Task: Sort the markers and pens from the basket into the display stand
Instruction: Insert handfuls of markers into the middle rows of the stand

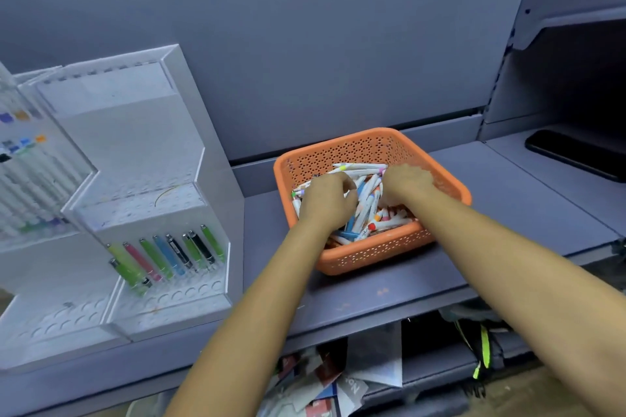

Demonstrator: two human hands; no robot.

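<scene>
Clear acrylic tiered display stand [149, 145], mostly unfilled. Orange perforated plastic basket [372, 256] beside it, heaped with white-barrelled markers [367, 200]. Left hand [327, 201] curls round some; right hand [406, 181] dug in, grip unclear. Few coloured pens [169, 254] slotted: early, I'd judge.

Basket [372, 249] on shelf [508, 200], pens [367, 193] inside, display stand [135, 152] to its left, phone [576, 152] behind right

The left forearm [257, 308] and right forearm [508, 254] are being shown bare to the frame's edge; the left grip [327, 200] and right grip [408, 181] are being shown bare too
</scene>
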